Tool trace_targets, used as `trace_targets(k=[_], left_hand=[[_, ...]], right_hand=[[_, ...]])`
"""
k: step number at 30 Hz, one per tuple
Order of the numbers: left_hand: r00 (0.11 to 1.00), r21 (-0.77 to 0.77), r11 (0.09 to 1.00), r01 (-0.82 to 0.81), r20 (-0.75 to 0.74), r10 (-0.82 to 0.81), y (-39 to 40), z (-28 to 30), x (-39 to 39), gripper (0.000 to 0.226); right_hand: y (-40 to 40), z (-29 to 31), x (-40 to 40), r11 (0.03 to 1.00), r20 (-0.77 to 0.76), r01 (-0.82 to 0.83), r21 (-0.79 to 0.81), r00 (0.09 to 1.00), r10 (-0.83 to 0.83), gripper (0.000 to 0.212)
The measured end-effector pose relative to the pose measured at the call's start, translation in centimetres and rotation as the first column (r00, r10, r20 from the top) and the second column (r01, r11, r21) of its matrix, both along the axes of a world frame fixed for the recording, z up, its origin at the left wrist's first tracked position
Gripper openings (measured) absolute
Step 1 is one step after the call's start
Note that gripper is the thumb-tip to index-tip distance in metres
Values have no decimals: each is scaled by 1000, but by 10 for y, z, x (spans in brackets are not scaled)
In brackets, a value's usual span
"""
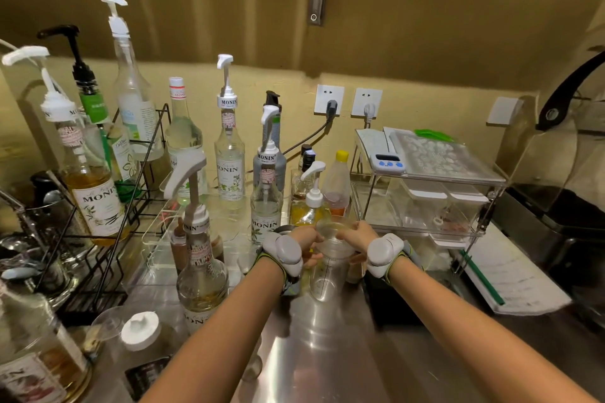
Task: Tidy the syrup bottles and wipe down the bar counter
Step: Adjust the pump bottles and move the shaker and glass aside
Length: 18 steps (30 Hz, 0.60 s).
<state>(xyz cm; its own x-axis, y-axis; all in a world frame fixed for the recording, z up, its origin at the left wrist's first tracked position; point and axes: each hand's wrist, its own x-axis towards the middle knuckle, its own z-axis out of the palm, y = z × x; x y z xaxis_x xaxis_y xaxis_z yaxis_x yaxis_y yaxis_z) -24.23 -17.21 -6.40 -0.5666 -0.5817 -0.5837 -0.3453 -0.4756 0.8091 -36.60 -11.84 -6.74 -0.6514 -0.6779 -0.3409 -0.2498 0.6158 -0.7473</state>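
Both hands close on a clear measuring cup (330, 267) that stands on the steel bench (343, 347). The left hand (306, 244) wraps its near-left wall and the right hand (355, 237) its right rim, so the fingers (314, 257) are curled around the cup rather than spread.

The main risk is a knock. Pump-topped syrup bottles crowd just left of the fingers: one Monin bottle (265, 203) stands just beyond the left hand, and a taller one (201, 258) stands just beside the left forearm. A lift or swing to the left could catch a pump head and tip a bottle. The cup's wall is slick and see-through, and whether it holds liquid cannot be told, so a tilt might spill.

Both arms reach forward nearly straight, wrists level and turned inward toward each other, each carrying a grey wrist device (284, 253).
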Motion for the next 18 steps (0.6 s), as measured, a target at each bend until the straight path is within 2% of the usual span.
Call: trace_targets(k=[2, 8, 10, 11, 13, 15, 17, 18], left_hand=[[1000, 1, 1000, -7, -17, 7, 0, -1, 0, 21], [1000, -54, 999, 3, -6, -3, 4, 2, -2, 6], [1000, -50, 999, -3, 2, 3, 4, 6, -2, 19], [1000, -52, 999, -9, 6, 9, 4, 10, -1, 18], [999, -62, 998, -19, 26, 21, 5, 16, 1, 7], [999, -70, 997, -35, 21, 36, 8, 20, 6, 10], [999, -61, 997, -37, 5, 38, 10, 22, 10, 2], [999, -54, 998, -41, -4, 41, 13, 24, 13, 9]], right_hand=[[1, 1, 0, 1000, 8, 0, -3, 1000, 0, 63], [2, 1, -2, 997, 92, 28, -69, 996, -21, 73], [4, 1, -2, 996, 114, 39, -85, 993, -30, 78], [5, 2, -2, 995, 111, 40, -92, 993, -30, 80], [7, 6, -1, 994, 92, 33, -100, 996, -24, 80], [10, 12, 1, 993, 65, 24, -114, 998, -17, 79], [9, 18, 1, 992, 41, 13, -128, 999, -7, 75], [11, 21, 2, 991, 25, 6, -134, 1000, -3, 71]])
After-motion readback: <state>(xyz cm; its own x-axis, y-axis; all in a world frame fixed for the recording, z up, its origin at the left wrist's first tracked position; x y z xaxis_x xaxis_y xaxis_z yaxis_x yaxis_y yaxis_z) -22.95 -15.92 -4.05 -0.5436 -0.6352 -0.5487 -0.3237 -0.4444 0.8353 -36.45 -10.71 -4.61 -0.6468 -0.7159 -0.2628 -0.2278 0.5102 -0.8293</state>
